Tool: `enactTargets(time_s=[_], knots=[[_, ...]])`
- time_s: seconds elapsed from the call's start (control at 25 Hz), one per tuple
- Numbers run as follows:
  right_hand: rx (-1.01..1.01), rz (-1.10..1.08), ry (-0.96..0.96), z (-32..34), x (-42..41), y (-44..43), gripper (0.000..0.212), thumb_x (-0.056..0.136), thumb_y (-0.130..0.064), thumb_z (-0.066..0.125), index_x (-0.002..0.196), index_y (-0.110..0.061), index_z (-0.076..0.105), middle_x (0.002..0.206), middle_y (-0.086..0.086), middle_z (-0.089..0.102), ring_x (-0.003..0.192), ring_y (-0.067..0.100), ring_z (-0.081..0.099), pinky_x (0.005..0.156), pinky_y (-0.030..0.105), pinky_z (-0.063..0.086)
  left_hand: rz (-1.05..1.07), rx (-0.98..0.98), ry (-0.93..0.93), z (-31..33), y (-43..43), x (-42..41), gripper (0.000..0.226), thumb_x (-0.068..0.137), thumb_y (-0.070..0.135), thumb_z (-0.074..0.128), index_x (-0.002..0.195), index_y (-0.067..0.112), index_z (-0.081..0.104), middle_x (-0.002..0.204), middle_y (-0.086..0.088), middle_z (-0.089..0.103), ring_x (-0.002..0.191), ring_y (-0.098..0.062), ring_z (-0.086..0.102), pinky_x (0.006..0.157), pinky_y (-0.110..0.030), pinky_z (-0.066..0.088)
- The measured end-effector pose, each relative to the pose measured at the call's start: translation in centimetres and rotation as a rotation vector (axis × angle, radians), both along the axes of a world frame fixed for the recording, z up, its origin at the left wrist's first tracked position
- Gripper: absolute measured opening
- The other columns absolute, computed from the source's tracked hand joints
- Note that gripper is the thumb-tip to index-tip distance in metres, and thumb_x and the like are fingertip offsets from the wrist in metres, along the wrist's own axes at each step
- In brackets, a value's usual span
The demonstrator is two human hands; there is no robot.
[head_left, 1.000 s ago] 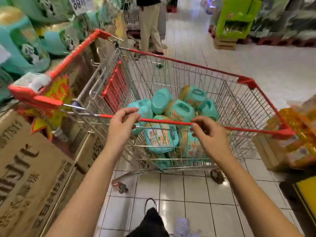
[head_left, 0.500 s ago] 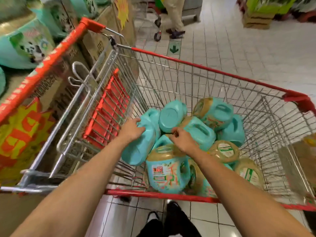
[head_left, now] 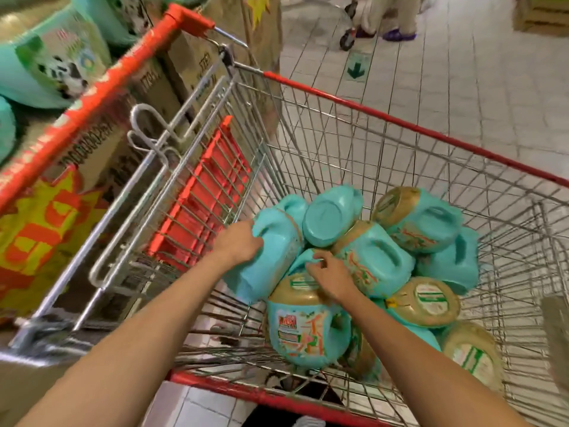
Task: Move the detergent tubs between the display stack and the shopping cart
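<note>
Tubs [head_left: 378,260] lie heaped in the shopping cart [head_left: 400,122], some on their sides, leaning on each other. The left hand [head_left: 243,246] grips a tub lying on its side [head_left: 271,266], and the right hand [head_left: 329,277] curls round the top of the standing tub [head_left: 303,334]. Pulling one out could make the tubs leaning on it roll and pinch skin. A heavy tub may slip, or bump the cart's wire wall on the way to the display stack [head_left: 58,63].

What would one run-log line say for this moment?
left hand grips lying tub | right hand grips upright tub handle | both in shopping cart
</note>
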State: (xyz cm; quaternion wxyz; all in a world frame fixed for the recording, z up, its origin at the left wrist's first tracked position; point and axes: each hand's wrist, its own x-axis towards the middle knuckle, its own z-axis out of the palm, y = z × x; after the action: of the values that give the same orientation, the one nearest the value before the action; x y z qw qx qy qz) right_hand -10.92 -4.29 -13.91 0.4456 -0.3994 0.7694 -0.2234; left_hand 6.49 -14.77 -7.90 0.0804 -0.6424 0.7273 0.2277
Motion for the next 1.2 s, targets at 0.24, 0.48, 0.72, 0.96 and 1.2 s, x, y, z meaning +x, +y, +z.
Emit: enactTargets(time_s=[0.24, 0.48, 0.72, 0.96, 1.2], knots=[[-0.312, -0.397, -0.867, 4.3, 0.6, 0.7, 0.064, 0.089, -0.020, 0.062, 0.145, -0.016, 0.031, 0.135, 0.012, 0.054, 0.112, 0.021, 0.059, 0.097, 0.041, 0.049, 0.380, 0.171, 0.876, 6.8, 3.2, 2.5, 0.021, 0.063, 0.018, 0.065, 0.084, 0.018, 0.063, 0.086, -0.007, 0.065, 0.076, -0.022, 0.057, 0.064, -0.030, 0.041], [-0.457, -0.413, -1.089, 9.6, -0.3, 1.9, 0.080, 0.062, -0.034, 0.084, 0.130, -0.007, 0.053, 0.125, 0.019, 0.063, 0.110, 0.034, 0.064, 0.084, 0.044, 0.057, 0.478, 0.295, 1.204, 8.6, 6.4, 1.8, 0.027, 0.085, 0.006, 0.063, 0.111, 0.009, 0.063, 0.115, -0.017, 0.068, 0.087, -0.026, 0.062, 0.076, -0.036, 0.047], [-0.665, -0.498, -0.725, 13.0, 1.1, 3.1, 0.068, 0.064, -0.017, 0.084, 0.124, -0.026, 0.054, 0.111, 0.002, 0.072, 0.098, 0.022, 0.070, 0.078, 0.039, 0.059, 0.067, -0.332, 0.754, 10.7, 10.9, -1.0, 0.078, 0.080, 0.069, 0.046, 0.148, 0.036, 0.030, 0.157, 0.004, 0.027, 0.144, -0.016, 0.024, 0.118, -0.040, 0.021], [-0.753, -0.339, -0.716, 15.0, 1.5, 4.2, 0.029, 0.098, -0.014, 0.047, 0.118, -0.027, 0.064, 0.122, -0.007, 0.068, 0.113, 0.010, 0.062, 0.088, 0.024, 0.052, 0.259, -0.168, 0.942, 11.6, 11.1, -3.0, 0.153, 0.030, 0.074, 0.072, 0.150, 0.036, -0.016, 0.158, -0.003, 0.011, 0.146, -0.021, 0.018, 0.119, -0.044, 0.023], [-0.875, -0.144, -0.555, 17.3, -0.5, 3.0, 0.023, 0.082, -0.016, 0.069, 0.101, -0.029, 0.073, 0.108, -0.006, 0.072, 0.104, 0.008, 0.063, 0.085, 0.019, 0.049, 0.312, 0.065, 1.562, 12.1, 9.3, 0.1, 0.135, 0.040, 0.045, 0.092, 0.151, 0.040, 0.016, 0.148, 0.001, 0.045, 0.119, -0.022, 0.061, 0.089, -0.050, 0.055]])
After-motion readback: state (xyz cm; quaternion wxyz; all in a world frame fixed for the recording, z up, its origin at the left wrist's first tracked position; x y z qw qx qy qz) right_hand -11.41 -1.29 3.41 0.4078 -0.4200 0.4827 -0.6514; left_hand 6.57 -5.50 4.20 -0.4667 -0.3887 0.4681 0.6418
